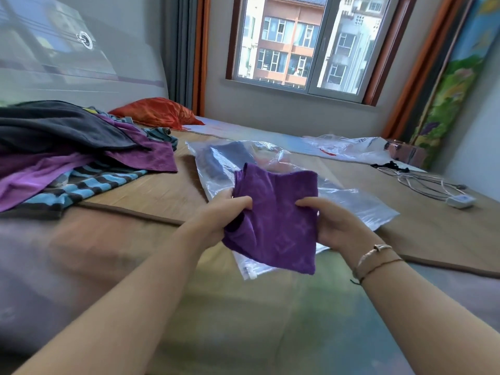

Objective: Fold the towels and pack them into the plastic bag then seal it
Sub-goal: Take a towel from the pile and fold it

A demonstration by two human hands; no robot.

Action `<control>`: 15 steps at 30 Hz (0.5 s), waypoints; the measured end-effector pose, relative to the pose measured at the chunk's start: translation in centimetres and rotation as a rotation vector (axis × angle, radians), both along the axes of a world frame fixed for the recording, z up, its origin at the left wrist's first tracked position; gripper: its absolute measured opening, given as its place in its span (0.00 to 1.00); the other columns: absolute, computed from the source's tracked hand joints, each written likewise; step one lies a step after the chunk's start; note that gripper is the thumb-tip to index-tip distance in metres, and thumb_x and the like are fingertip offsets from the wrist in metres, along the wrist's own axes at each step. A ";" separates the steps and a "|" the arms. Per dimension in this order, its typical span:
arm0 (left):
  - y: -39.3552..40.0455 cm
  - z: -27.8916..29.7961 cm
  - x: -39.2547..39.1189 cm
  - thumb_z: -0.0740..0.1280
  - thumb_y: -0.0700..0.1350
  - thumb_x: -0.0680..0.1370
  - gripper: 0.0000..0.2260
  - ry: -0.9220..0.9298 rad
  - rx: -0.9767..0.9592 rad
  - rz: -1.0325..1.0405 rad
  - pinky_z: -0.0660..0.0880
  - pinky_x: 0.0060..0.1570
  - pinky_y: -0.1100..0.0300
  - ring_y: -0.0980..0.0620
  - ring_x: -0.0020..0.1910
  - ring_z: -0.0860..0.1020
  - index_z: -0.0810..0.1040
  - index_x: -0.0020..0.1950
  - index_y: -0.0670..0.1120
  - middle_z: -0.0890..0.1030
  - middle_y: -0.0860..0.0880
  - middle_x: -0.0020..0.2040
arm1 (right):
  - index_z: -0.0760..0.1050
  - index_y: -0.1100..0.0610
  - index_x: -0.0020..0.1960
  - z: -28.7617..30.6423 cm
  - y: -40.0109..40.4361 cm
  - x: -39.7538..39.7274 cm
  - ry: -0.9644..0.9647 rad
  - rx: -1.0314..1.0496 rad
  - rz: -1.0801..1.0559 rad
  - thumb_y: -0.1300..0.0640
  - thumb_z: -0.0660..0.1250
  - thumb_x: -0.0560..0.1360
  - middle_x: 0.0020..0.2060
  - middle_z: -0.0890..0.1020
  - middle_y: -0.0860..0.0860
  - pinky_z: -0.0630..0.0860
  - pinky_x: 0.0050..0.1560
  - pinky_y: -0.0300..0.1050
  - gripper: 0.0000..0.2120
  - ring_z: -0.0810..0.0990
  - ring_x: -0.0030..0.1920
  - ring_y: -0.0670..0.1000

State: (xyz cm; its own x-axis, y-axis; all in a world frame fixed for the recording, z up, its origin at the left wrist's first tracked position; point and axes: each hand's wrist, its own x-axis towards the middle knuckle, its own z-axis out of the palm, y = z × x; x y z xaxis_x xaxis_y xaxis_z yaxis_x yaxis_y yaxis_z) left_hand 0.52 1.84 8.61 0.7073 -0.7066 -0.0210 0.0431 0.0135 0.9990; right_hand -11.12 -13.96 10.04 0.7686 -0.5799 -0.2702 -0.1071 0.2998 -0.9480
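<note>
Both grips, left hand (216,215) and right hand (334,220), pinch a folded purple towel (273,220) above the plastic bag (359,204); no legible writing.

The purple towel (276,220) hides the plastic bag (351,201) beneath the grip; fingertips vanish behind its folds.

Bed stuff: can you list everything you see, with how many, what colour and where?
folded towel: 1, purple, held above the bag
plastic bag: 1, clear, on the bed under the towel, something dark inside
towel pile: several, black, purple, blue-striped, far left
pillow: 1, orange-red, back left
second bag: 1, clear, back right
cable: 1, white, right
window: 1, brown frame, back wall
left hand: grips the towel's left edge
right hand: grips its right edge, bracelets on the wrist
</note>
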 end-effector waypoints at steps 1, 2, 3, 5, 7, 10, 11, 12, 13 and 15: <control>-0.4 0.2 -0.6 0.61 0.35 0.76 0.07 0.015 -0.020 -0.038 0.76 0.35 0.61 0.50 0.36 0.79 0.76 0.48 0.43 0.81 0.45 0.40 | 0.77 0.59 0.47 0.4 -0.3 -1.0 -0.021 -0.044 -0.022 0.65 0.62 0.75 0.38 0.81 0.56 0.81 0.40 0.46 0.06 0.81 0.34 0.52; -0.9 0.1 -1.2 0.60 0.36 0.76 0.07 0.007 -0.008 -0.067 0.76 0.37 0.60 0.49 0.37 0.79 0.76 0.48 0.44 0.81 0.45 0.42 | 0.76 0.59 0.47 0.7 -0.6 -2.0 -0.033 -0.087 -0.040 0.65 0.61 0.75 0.38 0.82 0.56 0.81 0.40 0.47 0.07 0.81 0.33 0.52; -1.6 -0.1 -1.6 0.59 0.37 0.77 0.08 -0.058 0.048 -0.085 0.75 0.41 0.59 0.49 0.40 0.78 0.76 0.50 0.44 0.80 0.45 0.45 | 0.76 0.59 0.47 1.0 -0.8 -3.1 -0.021 -0.143 -0.074 0.65 0.61 0.75 0.39 0.81 0.58 0.81 0.42 0.49 0.07 0.80 0.34 0.54; -3.1 -0.9 -2.2 0.58 0.42 0.79 0.10 -0.382 0.311 -0.100 0.72 0.51 0.57 0.48 0.51 0.77 0.75 0.58 0.44 0.79 0.45 0.55 | 0.77 0.59 0.47 1.4 -1.4 -5.1 0.020 -0.272 -0.156 0.66 0.61 0.75 0.38 0.81 0.59 0.81 0.42 0.52 0.07 0.79 0.33 0.55; -4.2 -2.1 -3.1 0.59 0.47 0.80 0.18 -0.714 0.534 -0.124 0.68 0.61 0.56 0.46 0.65 0.72 0.69 0.69 0.43 0.73 0.44 0.68 | 0.77 0.58 0.46 1.5 -2.1 -6.9 0.075 -0.440 -0.231 0.66 0.62 0.74 0.35 0.81 0.57 0.80 0.39 0.50 0.06 0.79 0.31 0.54; -5.1 -3.9 -4.4 0.67 0.53 0.77 0.30 -0.958 0.629 -0.212 0.67 0.65 0.56 0.47 0.71 0.67 0.62 0.76 0.46 0.69 0.46 0.73 | 0.76 0.56 0.50 1.7 -2.7 -9.3 0.173 -0.777 -0.275 0.63 0.65 0.74 0.35 0.79 0.52 0.75 0.35 0.41 0.06 0.77 0.33 0.48; -5.3 -4.5 -4.6 0.70 0.55 0.74 0.32 -1.029 0.651 -0.213 0.68 0.64 0.56 0.47 0.69 0.69 0.64 0.75 0.48 0.71 0.47 0.72 | 0.75 0.55 0.50 1.9 -2.8 -10.0 0.202 -0.907 -0.259 0.63 0.66 0.74 0.36 0.78 0.50 0.72 0.33 0.38 0.06 0.76 0.34 0.46; -5.5 -5.0 -4.6 0.72 0.56 0.72 0.32 -1.095 0.674 -0.196 0.69 0.62 0.55 0.47 0.68 0.70 0.66 0.73 0.49 0.73 0.48 0.69 | 0.75 0.55 0.49 1.9 -2.9 -10.6 0.231 -1.028 -0.234 0.63 0.66 0.73 0.36 0.78 0.49 0.69 0.32 0.36 0.06 0.75 0.35 0.45; -5.7 -5.5 -4.6 0.73 0.56 0.71 0.30 -1.140 0.691 -0.171 0.70 0.61 0.55 0.47 0.66 0.71 0.68 0.71 0.50 0.74 0.49 0.67 | 0.75 0.55 0.47 1.9 -3.0 -11.1 0.252 -1.131 -0.197 0.63 0.66 0.72 0.35 0.77 0.48 0.66 0.31 0.34 0.06 0.74 0.35 0.45; -5.8 -6.0 -4.3 0.73 0.53 0.72 0.26 -1.137 0.686 -0.144 0.72 0.60 0.54 0.48 0.64 0.73 0.72 0.68 0.51 0.76 0.50 0.66 | 0.74 0.55 0.43 1.6 -3.1 -11.8 0.284 -1.292 -0.128 0.63 0.66 0.69 0.33 0.76 0.47 0.65 0.31 0.32 0.05 0.74 0.35 0.44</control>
State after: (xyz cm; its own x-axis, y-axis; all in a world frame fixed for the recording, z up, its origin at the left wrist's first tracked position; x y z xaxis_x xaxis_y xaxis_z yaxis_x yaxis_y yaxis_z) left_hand -3.73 -4.00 2.56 0.4895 -0.8594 0.1477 -0.8534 -0.4374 0.2835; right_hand -22.89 -17.02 11.67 0.6985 -0.6030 0.3853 -0.3863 -0.7710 -0.5063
